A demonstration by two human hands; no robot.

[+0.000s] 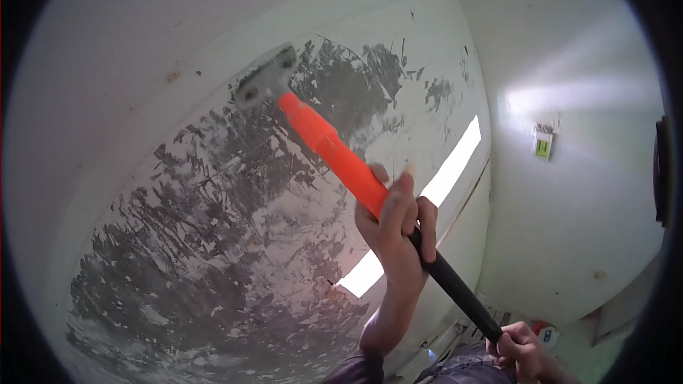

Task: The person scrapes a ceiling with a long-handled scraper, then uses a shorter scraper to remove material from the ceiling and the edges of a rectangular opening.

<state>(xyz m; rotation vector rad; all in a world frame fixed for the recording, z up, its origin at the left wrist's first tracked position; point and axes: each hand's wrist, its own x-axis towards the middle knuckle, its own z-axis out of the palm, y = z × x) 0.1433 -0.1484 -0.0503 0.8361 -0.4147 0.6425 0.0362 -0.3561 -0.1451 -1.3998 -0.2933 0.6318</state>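
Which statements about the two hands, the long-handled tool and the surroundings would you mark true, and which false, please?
1. The left hand is wrapped around the handle. True.
2. The right hand hangs free of the handle. False: it also grips the handle, at the lower end of the black part.
3. The handle is orange along its whole length. False: it is orange near the tool head and black towards the right hand.
4. The surface beyond the tool head is patchy, dark grey and pale. True.
5. A small green-and-white item shows against the pale wall at the picture's right. True.
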